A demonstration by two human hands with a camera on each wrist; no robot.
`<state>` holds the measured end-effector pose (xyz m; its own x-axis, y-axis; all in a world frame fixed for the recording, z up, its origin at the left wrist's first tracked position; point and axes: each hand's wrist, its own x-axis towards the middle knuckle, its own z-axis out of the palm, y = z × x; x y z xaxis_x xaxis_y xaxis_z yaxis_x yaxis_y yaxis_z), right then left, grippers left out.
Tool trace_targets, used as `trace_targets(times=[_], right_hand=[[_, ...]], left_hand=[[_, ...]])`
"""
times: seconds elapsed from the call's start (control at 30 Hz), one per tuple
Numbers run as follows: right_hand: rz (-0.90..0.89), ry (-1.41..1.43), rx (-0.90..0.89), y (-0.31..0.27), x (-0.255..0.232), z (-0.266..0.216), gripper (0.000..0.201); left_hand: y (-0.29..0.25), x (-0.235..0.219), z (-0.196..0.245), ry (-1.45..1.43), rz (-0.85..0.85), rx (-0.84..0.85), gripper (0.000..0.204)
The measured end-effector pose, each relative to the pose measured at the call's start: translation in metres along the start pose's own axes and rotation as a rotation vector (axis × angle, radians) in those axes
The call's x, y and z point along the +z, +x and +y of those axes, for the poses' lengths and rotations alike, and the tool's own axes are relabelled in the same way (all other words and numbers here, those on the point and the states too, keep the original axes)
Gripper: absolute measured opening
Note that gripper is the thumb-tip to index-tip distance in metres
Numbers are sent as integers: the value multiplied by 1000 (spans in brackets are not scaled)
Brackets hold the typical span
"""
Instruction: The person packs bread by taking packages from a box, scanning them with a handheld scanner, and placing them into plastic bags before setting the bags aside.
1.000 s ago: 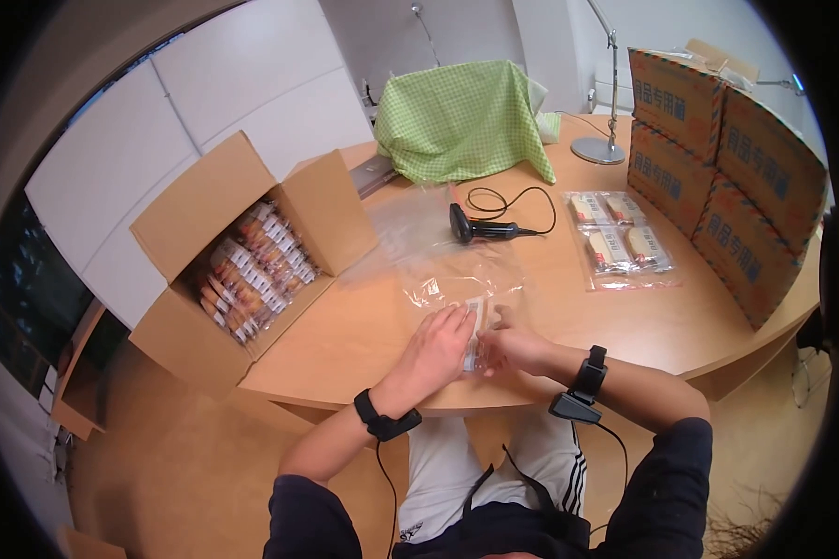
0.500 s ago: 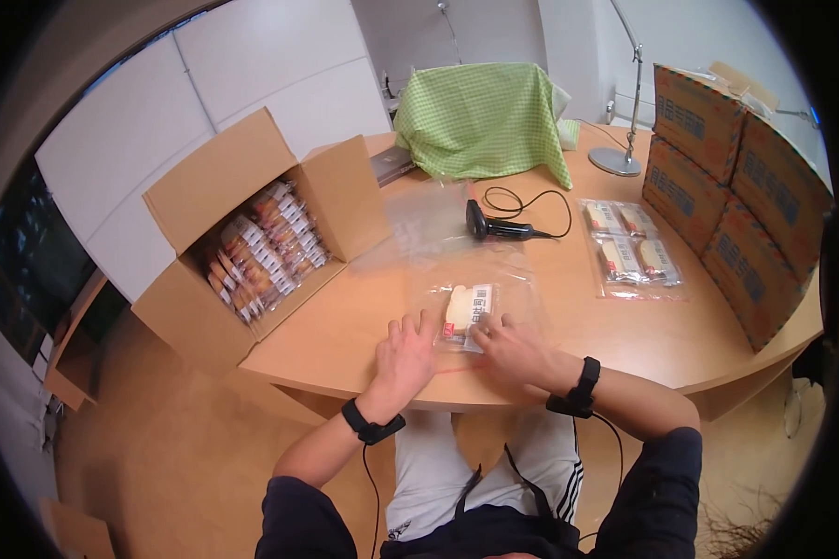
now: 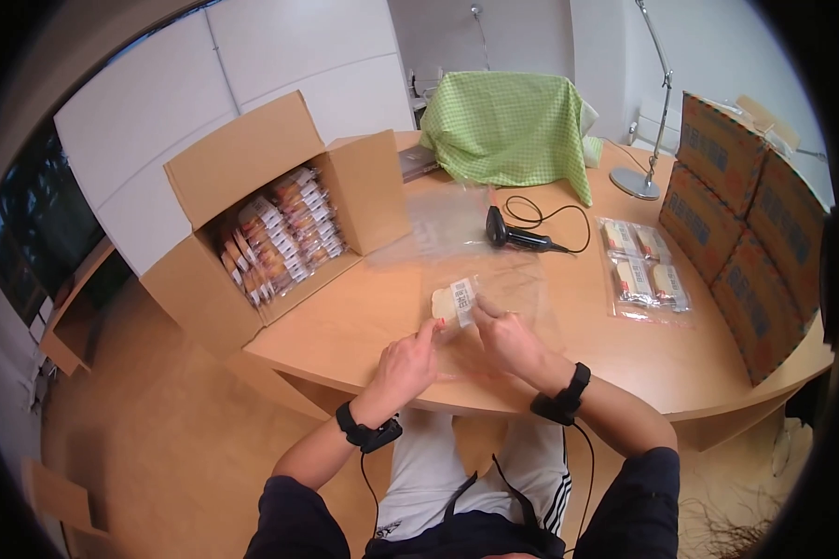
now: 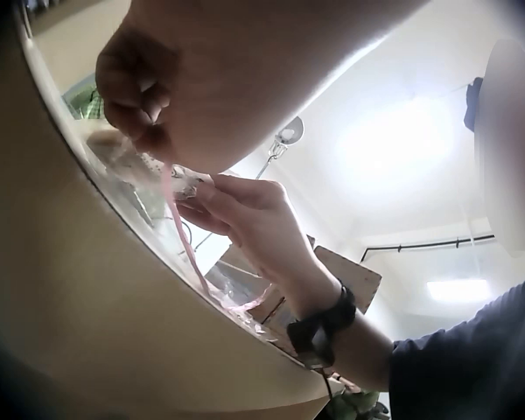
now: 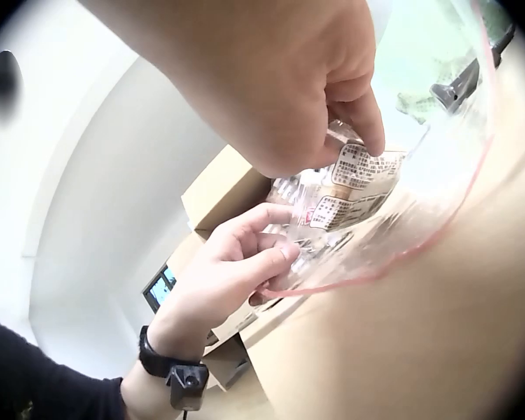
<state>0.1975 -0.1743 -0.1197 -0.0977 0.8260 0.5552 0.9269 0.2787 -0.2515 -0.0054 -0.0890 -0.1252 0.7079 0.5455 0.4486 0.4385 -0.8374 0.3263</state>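
Taking the bread pack as the middle of the clock and going left to right: away at ten o'clock, a big box, wide open, with rows of wrapped snacks inside. At seven o'clock, close by, the left hand, thumb and fingers pinched on the clear bag near its pink edge, pointing finger by the pack's corner. In the middle, the pack itself, a bit crooked, white label showing, near the bag's mouth; can't tell how far inside. Up at twelve o'clock, more clear plastic, flat on the table. At four o'clock, right there, the right hand, fingers and thumb clamped on the pack. At one o'clock, a black scanner. Near three o'clock, a flat bag with four packs, two by two. Past that, at about half past two, brown boxes in a stack. Looks like the step of putting bread into the bag, maybe the first piece, with just one showing there. Next, most likely: hold the mouth wide with the left hand, slide the pack to the far end, lay it flat, then let go. Careful with the thin plastic: could catch and fold.
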Motion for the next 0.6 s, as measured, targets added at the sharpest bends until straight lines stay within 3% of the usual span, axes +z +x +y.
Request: trace_targets(times=[0.13,0.2,0.23,0.3,0.43,0.5,0.6], right_hand=[[-51,-30,41,20,2,1,30],[-280,-187,171,27,12,11,25],[-283,-189,172,27,15,13,25],[-77,-234,8,24,22,20,18],[-130,-398,-134,32,34,30,13],[-318,-449,181,48,19,4,13],[-402,-513,132,57,18,-2,15]], left_hand=[[1,1,4,-178,35,-22,37],[2,5,7,-212,34,-35,39],[3,7,8,-224,51,-29,40],[3,11,8,-243,70,-25,41],[3,13,4,-235,62,-51,41],[4,11,3,-237,87,-42,40],[2,9,2,-236,94,-65,40]])
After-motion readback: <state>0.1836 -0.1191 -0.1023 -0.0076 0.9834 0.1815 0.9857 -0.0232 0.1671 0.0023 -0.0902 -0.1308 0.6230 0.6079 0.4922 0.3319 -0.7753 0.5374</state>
